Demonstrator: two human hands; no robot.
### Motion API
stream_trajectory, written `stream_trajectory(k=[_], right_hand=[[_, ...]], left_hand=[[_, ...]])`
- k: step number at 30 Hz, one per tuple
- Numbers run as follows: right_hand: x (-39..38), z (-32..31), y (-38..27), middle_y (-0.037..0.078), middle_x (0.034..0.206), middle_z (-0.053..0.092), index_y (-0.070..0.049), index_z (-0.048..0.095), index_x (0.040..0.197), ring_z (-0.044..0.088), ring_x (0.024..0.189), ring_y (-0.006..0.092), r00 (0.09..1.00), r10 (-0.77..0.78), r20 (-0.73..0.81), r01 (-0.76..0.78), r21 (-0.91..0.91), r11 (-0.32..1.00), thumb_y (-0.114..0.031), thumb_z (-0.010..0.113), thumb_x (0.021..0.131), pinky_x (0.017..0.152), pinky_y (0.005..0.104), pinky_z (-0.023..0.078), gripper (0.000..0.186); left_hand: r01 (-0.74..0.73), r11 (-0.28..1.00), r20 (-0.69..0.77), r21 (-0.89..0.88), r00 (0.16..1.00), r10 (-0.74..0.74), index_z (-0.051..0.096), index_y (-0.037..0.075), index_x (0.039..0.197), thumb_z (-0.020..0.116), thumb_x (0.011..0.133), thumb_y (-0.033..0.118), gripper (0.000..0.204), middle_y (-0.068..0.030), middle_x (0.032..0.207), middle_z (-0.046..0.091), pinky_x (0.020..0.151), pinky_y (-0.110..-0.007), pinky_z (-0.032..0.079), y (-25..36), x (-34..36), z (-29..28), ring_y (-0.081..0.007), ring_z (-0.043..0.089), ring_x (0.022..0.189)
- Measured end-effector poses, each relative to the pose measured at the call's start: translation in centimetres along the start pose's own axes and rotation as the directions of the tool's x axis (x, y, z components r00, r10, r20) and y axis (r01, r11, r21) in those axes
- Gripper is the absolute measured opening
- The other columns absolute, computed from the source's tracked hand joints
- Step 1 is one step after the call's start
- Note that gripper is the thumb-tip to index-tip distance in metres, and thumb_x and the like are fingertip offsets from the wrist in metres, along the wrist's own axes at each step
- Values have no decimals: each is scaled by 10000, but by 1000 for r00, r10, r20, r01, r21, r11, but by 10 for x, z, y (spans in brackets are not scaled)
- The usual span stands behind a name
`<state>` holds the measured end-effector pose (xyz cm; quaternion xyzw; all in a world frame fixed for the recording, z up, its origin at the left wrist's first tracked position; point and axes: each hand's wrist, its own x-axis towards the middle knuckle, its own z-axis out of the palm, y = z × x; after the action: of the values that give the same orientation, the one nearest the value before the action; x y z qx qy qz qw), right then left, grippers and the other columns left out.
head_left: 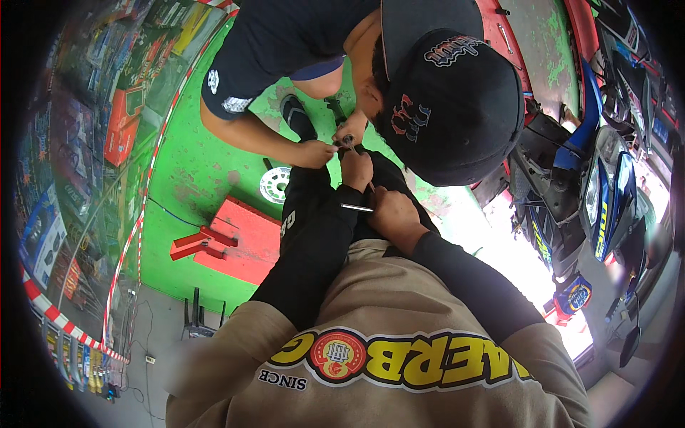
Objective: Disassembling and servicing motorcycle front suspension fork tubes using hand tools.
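Observation:
My left hand (357, 171) is closed near the end of a small dark metal part (335, 109); exactly what its fingers hold is unclear. Below and right of it, my right hand (396, 214) grips a metal tool, with a silver bar (356, 207) sticking out to the left and a thin shaft running up toward my left hand. A co-worker in a black cap leans in from above; their upper hand (351, 128) holds the metal part just beyond my fingers, and their other hand (315, 153) pinches at it from the left.
A white perforated disc (275, 185) and a red metal stand (239, 260) lie on the green floor at left. A small black stool (196, 321) stands below them. A packed glass display case (121, 121) lines the left. Motorcycles with blue panels (606, 200) line the right.

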<state>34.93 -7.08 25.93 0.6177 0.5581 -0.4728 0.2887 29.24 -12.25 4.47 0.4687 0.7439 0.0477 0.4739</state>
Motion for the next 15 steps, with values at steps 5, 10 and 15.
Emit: stream_trajectory(k=[5,10,15], right_hand=[[-1,-1,-2,258,847,692,9,631,920,692,834,422,999,22,26,-22,-3,1000,-163,586,824,763,502,550,202],[-11,-12,-6,251,837,692,6,636,887,692,821,416,1000,-10,2,10,6,1000,-157,576,826,749,504,548,184],[-10,5,-2,241,813,693,3,645,881,695,796,408,998,-36,-48,36,7,999,-166,572,836,734,501,551,190]], left_hand=[[-51,999,-49,6,998,51,681,-27,724,557,838,87,203,-250,699,641,639,-503,541,-6,-2,6,-402,684,719],[184,967,26,-176,983,-182,679,-16,732,569,830,122,202,-253,702,644,643,-498,542,7,-6,2,-402,682,710],[-19,1000,75,-11,997,20,663,-12,735,526,869,154,254,-234,685,644,624,-481,543,-19,-1,-2,-379,681,676]])
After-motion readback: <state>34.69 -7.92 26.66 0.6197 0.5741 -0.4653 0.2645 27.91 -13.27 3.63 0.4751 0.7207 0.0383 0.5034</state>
